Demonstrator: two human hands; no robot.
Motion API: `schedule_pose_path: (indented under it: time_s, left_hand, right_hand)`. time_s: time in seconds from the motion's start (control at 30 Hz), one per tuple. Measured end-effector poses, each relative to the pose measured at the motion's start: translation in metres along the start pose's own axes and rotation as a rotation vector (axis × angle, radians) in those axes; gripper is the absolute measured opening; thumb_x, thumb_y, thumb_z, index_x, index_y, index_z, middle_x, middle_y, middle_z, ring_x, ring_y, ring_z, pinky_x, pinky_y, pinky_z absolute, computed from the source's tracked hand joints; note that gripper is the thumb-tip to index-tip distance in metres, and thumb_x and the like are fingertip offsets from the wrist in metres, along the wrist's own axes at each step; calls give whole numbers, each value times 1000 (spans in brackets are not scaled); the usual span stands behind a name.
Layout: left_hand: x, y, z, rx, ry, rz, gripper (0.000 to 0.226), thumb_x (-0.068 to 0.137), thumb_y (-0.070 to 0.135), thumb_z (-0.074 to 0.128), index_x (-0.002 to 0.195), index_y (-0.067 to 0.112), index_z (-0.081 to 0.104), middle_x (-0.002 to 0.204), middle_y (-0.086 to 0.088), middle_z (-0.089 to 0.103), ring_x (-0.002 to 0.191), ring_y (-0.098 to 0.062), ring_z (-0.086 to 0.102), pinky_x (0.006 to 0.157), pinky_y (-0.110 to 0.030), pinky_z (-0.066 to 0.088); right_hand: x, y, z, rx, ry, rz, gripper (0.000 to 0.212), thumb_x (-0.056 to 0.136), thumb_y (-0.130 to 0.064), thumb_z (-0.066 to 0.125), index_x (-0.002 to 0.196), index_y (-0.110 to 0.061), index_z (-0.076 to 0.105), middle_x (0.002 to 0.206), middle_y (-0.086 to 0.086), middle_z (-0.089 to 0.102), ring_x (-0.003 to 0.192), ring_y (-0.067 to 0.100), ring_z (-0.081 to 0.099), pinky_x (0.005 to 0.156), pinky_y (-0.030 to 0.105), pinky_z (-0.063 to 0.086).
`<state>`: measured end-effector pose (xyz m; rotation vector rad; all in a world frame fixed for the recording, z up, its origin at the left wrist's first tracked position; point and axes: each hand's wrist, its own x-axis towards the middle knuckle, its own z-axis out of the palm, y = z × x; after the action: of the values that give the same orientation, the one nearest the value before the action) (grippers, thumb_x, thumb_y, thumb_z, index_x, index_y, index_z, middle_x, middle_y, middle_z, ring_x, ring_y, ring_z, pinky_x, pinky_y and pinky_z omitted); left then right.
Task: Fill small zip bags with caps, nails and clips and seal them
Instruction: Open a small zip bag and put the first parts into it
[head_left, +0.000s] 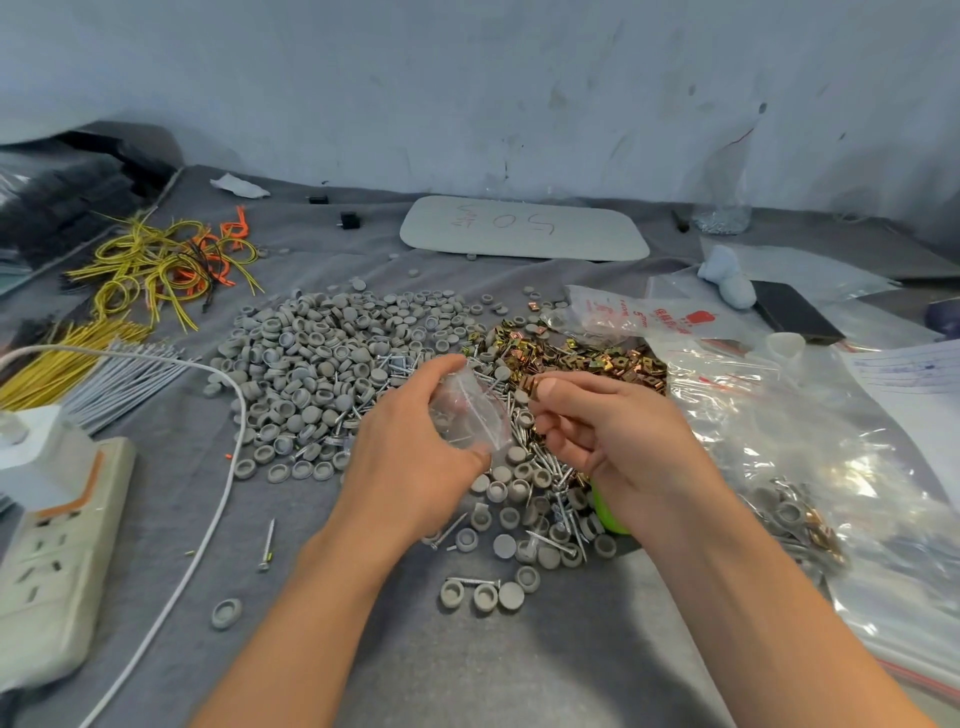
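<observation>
a grey cloth covers the table, with a scuffed pale wall at the far side. grey caps lie heaped left of centre. a clip heap sits to their right, and nails are strewn between the heaps and under the hands.

the left hand holds a small clear zip bag over the nails, fingers curled over its far edge and thumb at its near edge. the right hand pinches a few brass clips between thumb and forefinger, with its other fingers loosely curled. the pinched clips lie just right of the bag and a little farther off, close to it but apart.

the bag's red zip strip shows along its right side. from that i judge its mouth faces the right hand and its long axis runs left to right. the coming move looks like a short leftward carry of the clips into that mouth. i cannot tell whether the mouth is spread open.
</observation>
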<state>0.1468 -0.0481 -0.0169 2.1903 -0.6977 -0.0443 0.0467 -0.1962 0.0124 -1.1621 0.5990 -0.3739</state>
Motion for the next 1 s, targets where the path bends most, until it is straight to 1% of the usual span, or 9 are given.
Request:
schedule_pose_path:
  time_s: [0.13, 0.23, 0.4, 0.53, 0.7, 0.77, 0.87, 0.93, 1.0]
  left_hand:
    - [-3, -1, -4, -90, 5, 31, 78, 66, 34, 88, 132, 55, 53, 108, 20, 68, 86, -3, 68, 79, -34, 60]
    - [-2, -4, -8, -155, 8, 42, 73, 65, 28, 90, 127, 51, 59, 103, 21, 72, 87, 3, 69, 80, -27, 58]
    - [-5, -2, -7, -174, 16, 110, 60, 65, 33, 90, 117, 44, 61, 97, 24, 70, 85, 11, 64, 64, -4, 43]
    - [-6, 0, -10, -140, 20, 128, 62, 62, 57, 77, 118, 48, 53, 99, 21, 68, 85, 9, 62, 65, -5, 41]
    - [-6, -3, -12, -133, 28, 121, 67, 69, 40, 87, 121, 55, 48, 97, 19, 68, 82, 6, 64, 60, -9, 43]
    - [-5, -5, -16, -72, 13, 114, 85, 66, 32, 89, 132, 57, 42, 113, 22, 63, 92, 7, 61, 70, -10, 43]
    - [-8, -3, -24, 42, -124, 166, 117, 57, 32, 91, 149, 60, 24, 150, 28, 37, 130, 6, 41, 105, -26, 38]
    - [-11, 2, -29, -77, -174, 234, 112, 52, 44, 88, 145, 66, 29, 154, 34, 33, 137, 9, 37, 111, -27, 34]
    - [-13, 6, -27, -294, -85, 264, 84, 60, 51, 83, 136, 61, 51, 140, 30, 55, 128, 3, 54, 105, -27, 42]
  right_hand:
    - [0, -3, 4, 209, -14, 196, 10, 89, -4, 74, 80, 0, 76, 75, 13, 75, 56, 15, 69, 49, 21, 55]
    - [-1, -4, 6, 229, -48, 241, 20, 91, -6, 72, 72, -3, 77, 74, 13, 74, 54, 15, 68, 47, 22, 55]
    - [-2, 0, 9, 141, -102, 161, 29, 92, -6, 71, 65, -8, 81, 75, 12, 75, 57, 13, 67, 49, 20, 54]
    - [-4, 1, 16, -10, -180, 10, 16, 88, 1, 74, 79, -9, 83, 79, 13, 74, 62, 13, 67, 57, 19, 56]
    - [-5, 2, 22, -95, -175, -83, 15, 84, 5, 76, 82, -9, 82, 77, 12, 72, 61, 14, 63, 56, 21, 52]
    - [-4, 1, 22, -49, -174, -54, 13, 82, 2, 77, 82, -10, 82, 80, 11, 73, 62, 13, 64, 58, 22, 54]
    - [-1, -1, 18, 96, -166, 40, 9, 72, -10, 77, 78, -12, 83, 79, 10, 74, 63, 14, 66, 58, 24, 57]
    - [1, -2, 13, 172, -160, 73, 11, 77, -10, 74, 86, -7, 80, 78, 11, 73, 62, 15, 67, 55, 23, 57]
    - [1, -4, 9, 192, -189, 83, 17, 83, -9, 71, 99, -3, 74, 77, 12, 73, 61, 15, 67, 54, 23, 56]
